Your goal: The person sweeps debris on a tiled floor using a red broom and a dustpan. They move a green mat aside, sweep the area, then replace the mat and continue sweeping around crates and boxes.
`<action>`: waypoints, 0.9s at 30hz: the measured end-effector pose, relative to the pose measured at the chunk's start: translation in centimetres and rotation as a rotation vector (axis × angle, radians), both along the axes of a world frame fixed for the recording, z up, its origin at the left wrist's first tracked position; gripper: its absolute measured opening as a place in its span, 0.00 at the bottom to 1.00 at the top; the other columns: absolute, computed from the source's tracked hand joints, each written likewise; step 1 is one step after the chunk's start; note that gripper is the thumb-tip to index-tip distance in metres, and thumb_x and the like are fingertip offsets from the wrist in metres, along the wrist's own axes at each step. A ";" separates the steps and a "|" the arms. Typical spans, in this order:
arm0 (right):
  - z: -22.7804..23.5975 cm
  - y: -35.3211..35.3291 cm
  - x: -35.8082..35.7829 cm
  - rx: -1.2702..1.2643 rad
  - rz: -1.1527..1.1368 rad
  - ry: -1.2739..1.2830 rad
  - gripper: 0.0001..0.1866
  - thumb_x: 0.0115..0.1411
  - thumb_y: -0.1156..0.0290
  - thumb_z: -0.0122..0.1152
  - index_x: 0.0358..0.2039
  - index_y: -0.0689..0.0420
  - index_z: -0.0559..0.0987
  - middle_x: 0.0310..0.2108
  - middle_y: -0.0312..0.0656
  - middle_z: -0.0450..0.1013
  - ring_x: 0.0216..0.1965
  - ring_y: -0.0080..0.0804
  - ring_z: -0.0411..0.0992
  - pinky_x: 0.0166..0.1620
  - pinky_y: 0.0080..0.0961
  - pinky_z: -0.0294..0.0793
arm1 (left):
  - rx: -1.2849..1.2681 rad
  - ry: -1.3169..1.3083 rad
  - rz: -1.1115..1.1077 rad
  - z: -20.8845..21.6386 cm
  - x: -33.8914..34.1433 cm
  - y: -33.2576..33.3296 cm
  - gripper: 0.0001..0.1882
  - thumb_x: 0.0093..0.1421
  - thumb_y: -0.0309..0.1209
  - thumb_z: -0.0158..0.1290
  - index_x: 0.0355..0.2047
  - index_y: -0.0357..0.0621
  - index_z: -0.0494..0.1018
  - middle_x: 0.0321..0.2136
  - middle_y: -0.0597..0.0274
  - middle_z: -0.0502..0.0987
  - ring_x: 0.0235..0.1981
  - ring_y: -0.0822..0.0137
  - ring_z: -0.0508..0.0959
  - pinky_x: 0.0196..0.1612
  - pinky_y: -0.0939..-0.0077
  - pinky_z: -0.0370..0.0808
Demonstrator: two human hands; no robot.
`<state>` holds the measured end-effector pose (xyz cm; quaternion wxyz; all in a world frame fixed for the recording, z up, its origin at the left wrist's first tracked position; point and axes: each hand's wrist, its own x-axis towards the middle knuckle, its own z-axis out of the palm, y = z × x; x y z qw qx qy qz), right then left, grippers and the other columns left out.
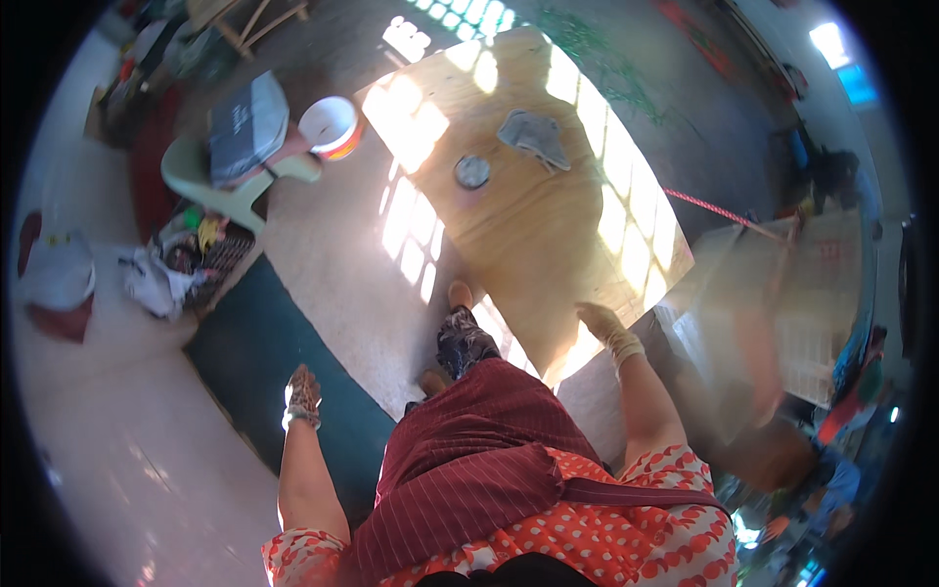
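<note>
My right hand [600, 322], with bangles at the wrist, hovers by the near right edge of a low wooden table [514, 230]. Its fingers look loosely stretched out, and nothing shows in them. At my left side, over a dark green mat [293, 342], hangs my left hand [303, 389], a bracelet on its wrist. Its fingers point away from me and are too small to read; no held thing shows. On the tabletop lie a crumpled grey cloth [535, 135] and a small round grey tin or dish [471, 172], both beyond the reach of my hands.
A pale green plastic chair [220, 196] bears a grey bag [256, 122]. Beside it stands a white bucket [330, 125]. A basket of odds and ends [227, 252] sits near the mat. To my right is a pale boxy frame [782, 303] with a red-and-white cord [719, 209].
</note>
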<state>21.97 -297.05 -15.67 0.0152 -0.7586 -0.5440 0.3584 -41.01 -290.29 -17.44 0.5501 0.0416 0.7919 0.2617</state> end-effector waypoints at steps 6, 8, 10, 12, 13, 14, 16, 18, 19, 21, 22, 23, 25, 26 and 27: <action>-3.2 11.1 11.1 0.109 -0.393 -0.167 0.22 0.56 0.60 0.50 0.51 0.52 0.69 0.42 0.51 0.70 0.46 0.47 0.67 0.49 0.35 0.65 | 0.173 -0.401 -0.181 -2.4 14.8 17.4 0.27 0.57 0.52 0.46 0.52 0.52 0.63 0.45 0.62 0.69 0.42 0.60 0.69 0.48 0.58 0.64; -4.7 15.5 13.8 0.135 -0.391 -0.275 0.23 0.55 0.59 0.51 0.51 0.52 0.68 0.43 0.53 0.69 0.47 0.47 0.66 0.49 0.35 0.65 | 0.110 -0.410 -0.248 -3.1 19.8 20.9 0.29 0.55 0.54 0.47 0.51 0.51 0.61 0.45 0.61 0.67 0.40 0.57 0.69 0.42 0.57 0.67; -6.2 19.3 16.7 0.233 -0.431 -0.226 0.25 0.55 0.58 0.52 0.52 0.54 0.67 0.46 0.56 0.67 0.48 0.48 0.66 0.49 0.34 0.66 | 0.050 -0.439 -0.269 -4.1 23.9 23.5 0.34 0.55 0.57 0.45 0.54 0.49 0.58 0.49 0.59 0.65 0.46 0.53 0.67 0.49 0.52 0.63; -7.9 23.2 19.4 0.120 -0.536 -0.289 0.29 0.57 0.55 0.50 0.54 0.58 0.62 0.47 0.62 0.64 0.45 0.53 0.67 0.46 0.38 0.68 | -0.076 -0.411 -0.333 -5.8 27.4 25.2 0.40 0.57 0.59 0.39 0.62 0.49 0.43 0.61 0.57 0.47 0.60 0.47 0.51 0.58 0.51 0.49; -8.6 24.8 20.6 0.124 -0.552 -0.309 0.30 0.57 0.53 0.49 0.56 0.56 0.59 0.47 0.61 0.64 0.44 0.53 0.68 0.44 0.39 0.69 | -0.099 -0.444 -0.298 -6.8 28.6 25.9 0.41 0.57 0.58 0.38 0.62 0.50 0.41 0.62 0.58 0.44 0.62 0.47 0.46 0.59 0.50 0.47; -9.3 26.2 21.8 0.128 -0.563 -0.329 0.32 0.57 0.51 0.47 0.57 0.55 0.55 0.47 0.61 0.64 0.42 0.53 0.69 0.42 0.40 0.70 | -0.090 -0.505 -0.275 -7.6 29.4 26.5 0.38 0.58 0.57 0.36 0.62 0.50 0.42 0.62 0.57 0.46 0.61 0.52 0.48 0.59 0.53 0.50; -10.7 28.7 24.0 0.136 -0.587 -0.362 0.36 0.58 0.48 0.44 0.60 0.53 0.49 0.48 0.60 0.63 0.38 0.53 0.71 0.39 0.41 0.72 | -0.047 -0.642 -0.233 -9.4 30.9 27.1 0.34 0.61 0.54 0.33 0.62 0.51 0.45 0.60 0.56 0.51 0.61 0.61 0.53 0.57 0.59 0.55; -11.5 30.7 26.5 0.132 -0.482 -0.556 0.35 0.58 0.47 0.44 0.60 0.51 0.50 0.49 0.58 0.64 0.40 0.52 0.70 0.41 0.41 0.71 | -0.077 -0.675 -0.232 -10.7 31.7 27.3 0.31 0.60 0.52 0.34 0.58 0.49 0.47 0.57 0.57 0.53 0.57 0.61 0.55 0.55 0.59 0.56; -11.9 31.6 27.7 0.248 -0.428 -0.669 0.34 0.56 0.47 0.46 0.59 0.50 0.54 0.48 0.56 0.64 0.42 0.52 0.69 0.42 0.40 0.70 | -0.108 -0.686 -0.223 -11.1 31.9 27.3 0.29 0.60 0.51 0.35 0.56 0.49 0.48 0.55 0.57 0.54 0.56 0.61 0.55 0.54 0.60 0.57; -12.8 33.1 29.5 0.236 -0.458 -0.790 0.37 0.51 0.44 0.51 0.59 0.45 0.57 0.46 0.47 0.67 0.46 0.48 0.65 0.48 0.41 0.64 | -0.180 -0.694 -0.203 -11.5 32.4 27.0 0.26 0.60 0.48 0.36 0.53 0.47 0.51 0.52 0.57 0.56 0.52 0.61 0.57 0.52 0.60 0.58; -13.0 33.7 30.5 0.213 -0.480 -0.742 0.37 0.51 0.45 0.52 0.59 0.42 0.56 0.46 0.46 0.68 0.46 0.47 0.66 0.50 0.42 0.62 | -0.219 -0.688 -0.187 -11.5 32.6 26.8 0.24 0.60 0.47 0.37 0.51 0.47 0.52 0.50 0.57 0.57 0.51 0.61 0.58 0.51 0.61 0.59; -13.5 34.3 31.2 0.194 -0.475 -0.726 0.35 0.51 0.48 0.51 0.59 0.41 0.57 0.45 0.46 0.69 0.46 0.46 0.67 0.49 0.42 0.63 | -0.257 -0.679 -0.165 -11.2 32.9 26.6 0.23 0.60 0.46 0.37 0.49 0.46 0.53 0.48 0.57 0.58 0.49 0.61 0.59 0.50 0.61 0.60; -14.2 35.2 32.8 0.067 -0.557 -0.606 0.29 0.51 0.53 0.49 0.56 0.40 0.61 0.43 0.47 0.71 0.45 0.45 0.69 0.48 0.42 0.65 | -0.328 -0.658 -0.109 -10.3 33.8 26.3 0.20 0.59 0.43 0.39 0.46 0.45 0.56 0.45 0.57 0.60 0.46 0.61 0.61 0.48 0.62 0.61; -14.6 35.4 33.4 0.069 -0.617 -0.523 0.27 0.51 0.56 0.48 0.54 0.39 0.64 0.42 0.47 0.72 0.45 0.45 0.69 0.47 0.41 0.66 | -0.360 -0.642 -0.074 -9.5 34.5 26.2 0.18 0.59 0.42 0.40 0.44 0.44 0.57 0.43 0.57 0.61 0.44 0.61 0.62 0.47 0.62 0.62; -14.9 35.6 34.0 0.158 -0.675 -0.430 0.21 0.51 0.58 0.46 0.48 0.41 0.70 0.41 0.47 0.72 0.44 0.47 0.70 0.46 0.40 0.67 | -0.398 -0.616 -0.019 -8.7 35.3 26.4 0.17 0.59 0.41 0.40 0.42 0.43 0.58 0.41 0.57 0.62 0.43 0.61 0.62 0.46 0.62 0.63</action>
